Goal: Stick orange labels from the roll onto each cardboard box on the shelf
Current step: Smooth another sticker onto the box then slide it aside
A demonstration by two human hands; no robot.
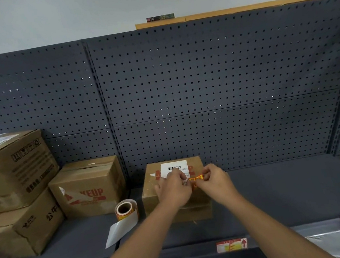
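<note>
Both hands (pixel 193 185) pinch an orange label (pixel 195 179) over the dark pegboard-backed shelf (pixel 290 195).

Both forearms bare, reaching from near edge up toward far centre, converging. Left hand (pixel 173 189): back of hand up, wrist straight, fingers curled, tips pinching at its right side. Right hand (pixel 213 178): just beside left, slightly farther, knuckles up, fingers bent, thumb and index pinching at its left side. Fingertips of the two hands nearly meet, an orange label (pixel 195 179) held between them. Left forearm runs up from near centre-left, right forearm from near right, both approx. straight at wrist.
</note>
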